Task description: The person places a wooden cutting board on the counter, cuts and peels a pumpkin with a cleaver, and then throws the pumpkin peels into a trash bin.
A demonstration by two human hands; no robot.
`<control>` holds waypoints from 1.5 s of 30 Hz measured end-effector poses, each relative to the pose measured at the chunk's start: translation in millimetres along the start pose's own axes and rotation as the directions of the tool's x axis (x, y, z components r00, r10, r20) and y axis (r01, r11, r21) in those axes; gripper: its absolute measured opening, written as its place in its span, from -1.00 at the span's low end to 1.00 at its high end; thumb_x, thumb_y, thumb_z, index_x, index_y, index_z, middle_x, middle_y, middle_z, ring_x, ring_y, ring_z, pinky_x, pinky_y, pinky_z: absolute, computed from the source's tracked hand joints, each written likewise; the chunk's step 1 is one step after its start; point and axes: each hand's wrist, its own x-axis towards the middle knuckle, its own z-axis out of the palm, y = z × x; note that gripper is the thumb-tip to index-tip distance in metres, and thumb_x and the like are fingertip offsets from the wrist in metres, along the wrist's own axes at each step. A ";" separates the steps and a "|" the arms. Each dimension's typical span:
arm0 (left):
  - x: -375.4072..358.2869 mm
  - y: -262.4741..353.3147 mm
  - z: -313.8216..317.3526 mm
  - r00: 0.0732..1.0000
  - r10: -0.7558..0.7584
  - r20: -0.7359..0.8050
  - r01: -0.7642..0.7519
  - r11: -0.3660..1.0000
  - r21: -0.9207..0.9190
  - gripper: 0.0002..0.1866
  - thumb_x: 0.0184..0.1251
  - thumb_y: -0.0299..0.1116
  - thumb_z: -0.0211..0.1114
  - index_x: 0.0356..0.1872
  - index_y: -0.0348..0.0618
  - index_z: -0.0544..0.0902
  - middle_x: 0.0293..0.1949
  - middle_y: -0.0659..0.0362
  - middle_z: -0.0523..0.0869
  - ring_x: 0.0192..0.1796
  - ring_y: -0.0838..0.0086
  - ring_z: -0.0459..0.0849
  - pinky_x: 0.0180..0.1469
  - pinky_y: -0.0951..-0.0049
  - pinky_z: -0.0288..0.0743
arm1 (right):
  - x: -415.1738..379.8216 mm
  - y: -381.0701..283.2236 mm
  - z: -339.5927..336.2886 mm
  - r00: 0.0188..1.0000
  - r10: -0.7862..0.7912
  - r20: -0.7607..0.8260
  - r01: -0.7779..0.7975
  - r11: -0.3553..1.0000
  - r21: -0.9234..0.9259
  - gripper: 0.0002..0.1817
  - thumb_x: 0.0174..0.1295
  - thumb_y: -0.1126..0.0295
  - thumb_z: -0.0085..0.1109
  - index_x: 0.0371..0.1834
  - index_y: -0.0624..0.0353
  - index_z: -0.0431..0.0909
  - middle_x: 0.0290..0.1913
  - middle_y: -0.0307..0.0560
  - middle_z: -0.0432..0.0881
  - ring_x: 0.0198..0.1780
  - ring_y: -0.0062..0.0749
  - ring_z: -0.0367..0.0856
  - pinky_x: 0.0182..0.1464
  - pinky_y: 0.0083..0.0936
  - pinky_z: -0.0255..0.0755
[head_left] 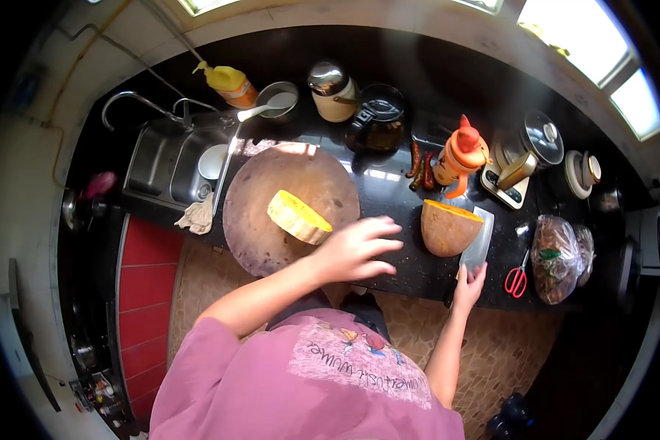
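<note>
On the table's left part, a pumpkin slice rests on the round chopping board, just left of the empty left hand, fingers spread. Rightward, near the front edge, sits the pumpkin piece; beside it, a kitchen knife meets the right hand, its closure unclear. Seemingly knife handling, calling for a firm grip.

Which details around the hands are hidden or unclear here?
Head view:
Knife: handle mostly covered by the right hand.
Larger pumpkin piece: cut face mostly turned away.
Round cutting board: near edge partly behind the left forearm.
Plastic bag: contents obscured by glare and crumpling.
</note>
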 end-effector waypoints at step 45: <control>-168.8 -123.1 -98.0 0.252 -0.915 -0.315 0.677 0.399 -0.618 0.09 0.16 0.26 0.33 0.53 -0.22 0.07 0.41 -0.17 0.33 0.45 0.17 0.31 0.44 0.27 0.18 | -149.5 -83.9 2.9 0.923 -0.261 0.282 0.219 0.961 0.170 -0.79 0.36 0.54 0.17 0.01 0.37 0.60 -0.43 -0.47 0.43 -0.43 -0.80 0.27 -0.40 -0.77 0.21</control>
